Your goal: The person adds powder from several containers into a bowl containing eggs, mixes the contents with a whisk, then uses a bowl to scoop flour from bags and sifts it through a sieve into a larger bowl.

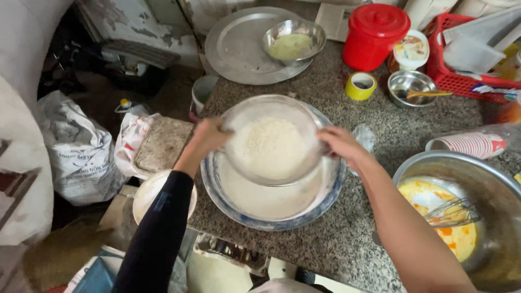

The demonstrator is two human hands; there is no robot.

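Both hands hold a round sieve (271, 140) filled with white flour over a wide white bowl with a blue rim (282, 220) that has sifted flour in it. My left hand (208, 135), in a black sleeve, grips the sieve's left rim. My right hand (341, 145) grips its right rim. The bowl rests on a speckled granite counter (347, 239).
A large metal bowl (491, 179) with yellow egg mixture and a whisk (453, 212) sits at right. Behind are a metal tray (230, 49) with a small bowl (293, 40), red lidded container (374, 35), yellow tape roll (361, 86), small steel bowl (411, 87), red basket (461, 81), stacked paper cups (469, 144). The floor at left holds bags.
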